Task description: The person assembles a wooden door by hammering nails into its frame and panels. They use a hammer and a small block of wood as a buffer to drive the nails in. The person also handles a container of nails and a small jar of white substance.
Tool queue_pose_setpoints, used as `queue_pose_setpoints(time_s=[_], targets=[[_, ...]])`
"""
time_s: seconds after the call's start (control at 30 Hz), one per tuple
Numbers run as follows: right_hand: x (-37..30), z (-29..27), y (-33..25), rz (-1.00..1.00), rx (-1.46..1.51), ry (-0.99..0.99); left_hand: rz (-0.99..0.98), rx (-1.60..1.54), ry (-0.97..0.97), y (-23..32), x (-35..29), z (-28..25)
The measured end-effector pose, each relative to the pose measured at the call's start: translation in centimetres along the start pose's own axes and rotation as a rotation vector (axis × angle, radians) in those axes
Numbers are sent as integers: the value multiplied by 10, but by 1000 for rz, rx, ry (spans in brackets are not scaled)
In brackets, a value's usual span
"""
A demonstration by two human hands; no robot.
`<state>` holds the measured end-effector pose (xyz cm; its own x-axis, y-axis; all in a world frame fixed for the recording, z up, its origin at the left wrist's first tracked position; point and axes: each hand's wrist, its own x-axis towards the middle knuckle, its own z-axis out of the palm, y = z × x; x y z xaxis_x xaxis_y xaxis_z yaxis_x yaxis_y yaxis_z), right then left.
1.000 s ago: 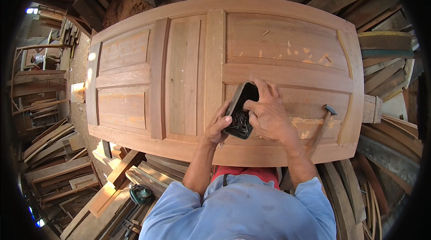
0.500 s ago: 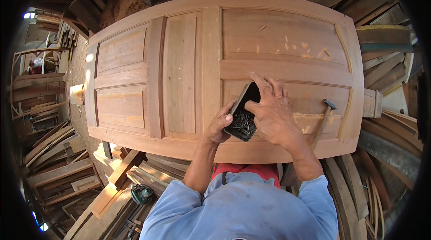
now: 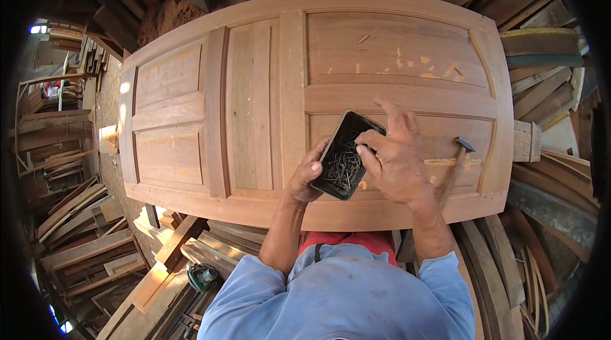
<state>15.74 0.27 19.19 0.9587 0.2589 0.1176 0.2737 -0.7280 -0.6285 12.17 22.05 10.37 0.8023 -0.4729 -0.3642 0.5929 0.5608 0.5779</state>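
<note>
My left hand (image 3: 306, 177) grips the left side of a black rectangular box (image 3: 322, 191), its thumb over the rim. Inside lies a heap of thin dark nails (image 3: 344, 167). Over the box's right side is my right hand (image 3: 400, 160), thumb and index finger pinched together at the nails, the other fingers raised. What sits in that pinch is too small to make out. Beneath both hands lies a panelled wooden door (image 3: 251, 117). A hammer (image 3: 454, 168) with a wooden handle rests on it, right of my right hand.
Pale patches (image 3: 426, 75) and a small wood sliver (image 3: 363, 39) mark the door's right panels. A green power tool (image 3: 202, 276) sits on boards at the lower left. Stacked planks (image 3: 83, 212) stand at the left, more timber (image 3: 541, 98) at the right and far side.
My left hand has tipped the box flatter, so more of the nails show. My right hand has drawn back slightly right, its thumb and index finger now pinched.
</note>
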Motion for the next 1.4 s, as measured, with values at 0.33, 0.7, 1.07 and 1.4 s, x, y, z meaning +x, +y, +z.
queue_pose_setpoints(time_s=[0.33, 0.7, 1.07, 1.4], targets=[[8, 26, 3, 38, -213, -141, -27, 201, 41, -13, 2, 10], [4, 27, 32, 123, -270, -252, -124, 139, 0, -29, 11, 1], [-8, 42, 42, 177, -242, -264, -129, 210, -2, -41, 13, 1], [-31, 28, 61, 177, 183, 47, -27, 62, 64, -62, 19, 14]])
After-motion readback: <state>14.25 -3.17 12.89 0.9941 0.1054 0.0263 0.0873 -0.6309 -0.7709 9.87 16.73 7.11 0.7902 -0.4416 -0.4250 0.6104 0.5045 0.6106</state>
